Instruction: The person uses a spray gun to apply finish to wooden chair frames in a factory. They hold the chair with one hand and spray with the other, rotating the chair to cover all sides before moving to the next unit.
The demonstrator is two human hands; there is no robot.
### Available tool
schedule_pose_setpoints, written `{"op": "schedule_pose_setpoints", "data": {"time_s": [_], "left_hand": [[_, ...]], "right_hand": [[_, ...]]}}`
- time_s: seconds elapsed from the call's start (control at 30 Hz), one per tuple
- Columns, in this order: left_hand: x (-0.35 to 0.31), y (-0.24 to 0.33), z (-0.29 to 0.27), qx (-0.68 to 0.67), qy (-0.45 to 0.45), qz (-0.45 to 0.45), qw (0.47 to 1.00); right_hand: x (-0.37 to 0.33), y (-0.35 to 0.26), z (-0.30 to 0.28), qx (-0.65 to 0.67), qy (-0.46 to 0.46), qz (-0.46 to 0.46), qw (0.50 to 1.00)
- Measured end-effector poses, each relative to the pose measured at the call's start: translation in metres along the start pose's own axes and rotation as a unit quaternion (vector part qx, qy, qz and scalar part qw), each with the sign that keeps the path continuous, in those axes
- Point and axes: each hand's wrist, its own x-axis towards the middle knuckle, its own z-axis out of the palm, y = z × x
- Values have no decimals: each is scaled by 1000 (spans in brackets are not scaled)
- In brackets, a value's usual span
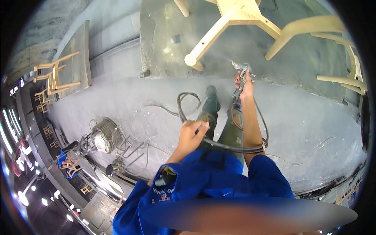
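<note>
My right hand (246, 88) is closed around the handle of a metal spray gun (243, 74), its nozzle aimed up and left. A faint mist shows before the nozzle, close to the foot of a pale wooden chair (211, 37) on a grey, worn platform (166, 51). The chair's frame lies with its legs splayed, partly cut off by the picture's top edge. Lower and to the left, my left hand (192, 135) grips a dark hose (231, 147). This hose loops up beyond the left hand and bends across my legs towards my right forearm.
A paint-stained metal pot (106, 137) stands on the floor at left beside a metal rack (135, 152). Thin hoses trail over the grey floor (301, 125). More wooden chairs (56, 74) stand at far left, and another (354, 80) at right. A person in blue (62, 158) is farther off.
</note>
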Motion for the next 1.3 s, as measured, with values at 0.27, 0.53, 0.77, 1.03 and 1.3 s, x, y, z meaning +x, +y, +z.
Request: {"op": "schedule_pose_setpoints", "data": {"time_s": [0.27,0.53,0.77,1.03,1.3], "left_hand": [[38,-40,-56,26,102,-17,994],[59,-39,-62,44,51,-19,998],[79,-27,-57,38,0,29,999],[86,-25,-71,59,12,13,998],[89,-21,-95,17,-109,-11,994]], "right_hand": [[95,15,106,193,-134,-89,968],[103,40,67,60,90,-74,991],[73,3,35,243,45,-164,955],[122,-11,27,462,-7,-266,846],[61,21,-19,291,261,-191,900]]}}
